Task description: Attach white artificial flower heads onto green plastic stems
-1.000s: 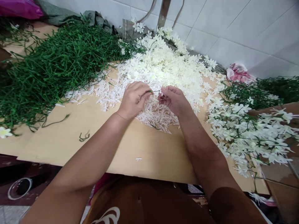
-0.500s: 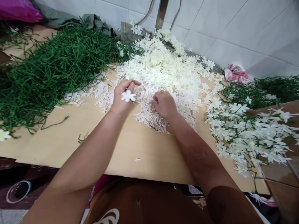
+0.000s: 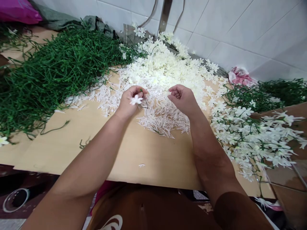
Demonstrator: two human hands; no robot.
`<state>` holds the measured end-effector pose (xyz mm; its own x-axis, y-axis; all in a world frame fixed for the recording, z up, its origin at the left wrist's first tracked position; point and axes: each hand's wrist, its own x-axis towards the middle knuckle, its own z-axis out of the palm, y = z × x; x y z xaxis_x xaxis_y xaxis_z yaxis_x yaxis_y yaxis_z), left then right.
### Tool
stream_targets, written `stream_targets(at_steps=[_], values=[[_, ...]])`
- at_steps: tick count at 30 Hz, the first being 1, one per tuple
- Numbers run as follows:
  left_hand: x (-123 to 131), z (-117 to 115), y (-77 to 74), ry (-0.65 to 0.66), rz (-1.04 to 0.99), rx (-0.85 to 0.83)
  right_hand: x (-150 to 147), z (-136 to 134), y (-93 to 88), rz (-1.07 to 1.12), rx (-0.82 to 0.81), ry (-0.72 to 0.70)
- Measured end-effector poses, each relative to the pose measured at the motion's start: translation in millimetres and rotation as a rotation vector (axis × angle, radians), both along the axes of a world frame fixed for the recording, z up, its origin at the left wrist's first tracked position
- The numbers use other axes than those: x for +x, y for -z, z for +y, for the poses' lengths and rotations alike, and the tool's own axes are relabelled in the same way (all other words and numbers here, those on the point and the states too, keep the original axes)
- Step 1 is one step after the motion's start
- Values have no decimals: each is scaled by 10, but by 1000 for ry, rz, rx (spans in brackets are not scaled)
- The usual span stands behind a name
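Note:
My left hand [image 3: 130, 99] is closed in a pinch around a green artificial flower stem [image 3: 141, 92]. A white flower [image 3: 136, 100] on it hangs over the fingers, and a thin stem end trails to the right. My right hand [image 3: 182, 97] is a short way to the right, thumb and forefinger nearly together on what looks like a small white flower head [image 3: 167, 94], partly hidden. Under both hands lies a pile of thin white sticks [image 3: 165, 121]. Just behind them is a heap of loose cream-white flower heads [image 3: 165, 65].
Green plastic stems [image 3: 62, 67] form a big heap at the left. Finished-looking white flowers on stems [image 3: 254, 137] lie at the right, with more green stems [image 3: 283, 91] behind. Cardboard [image 3: 148, 150] covers the table. A tiled wall [image 3: 230, 28] bounds the back.
My right hand has lifted from the white sticks and moved right and slightly up, its fingertips now showing. My left hand has shifted slightly right, still holding the flower stem.

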<state>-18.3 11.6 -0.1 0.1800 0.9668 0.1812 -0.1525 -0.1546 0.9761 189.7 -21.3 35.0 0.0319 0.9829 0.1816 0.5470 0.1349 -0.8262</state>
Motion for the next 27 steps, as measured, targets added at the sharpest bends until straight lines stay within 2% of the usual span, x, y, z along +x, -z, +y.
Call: stream_targets(at_steps=[4, 8, 10, 12, 16, 19, 23, 27], values=[[2, 8, 18, 52, -57, -31, -176, -85, 15, -299, -42, -128], [5, 14, 22, 67, -27, -18, -386, -144, 97, -717, -73, -100], [6, 2, 4, 71, 18, -3, -427, -148, 140, -807, -83, -71], [7, -21, -26, 80, 76, 11, -414, -134, 172, -798, -58, -51], [20, -86, -86, 84, 170, 22, -305, -67, 179, -607, 11, -15], [49, -127, -115, 110, 223, -29, -230, -12, 142, -301, 21, 22], [108, -163, -114, 123, 241, -87, -208, 13, 117, 203, -72, -123], [152, -185, -80, 157, 191, -74, -254, -9, 141, 562, -177, -237]])
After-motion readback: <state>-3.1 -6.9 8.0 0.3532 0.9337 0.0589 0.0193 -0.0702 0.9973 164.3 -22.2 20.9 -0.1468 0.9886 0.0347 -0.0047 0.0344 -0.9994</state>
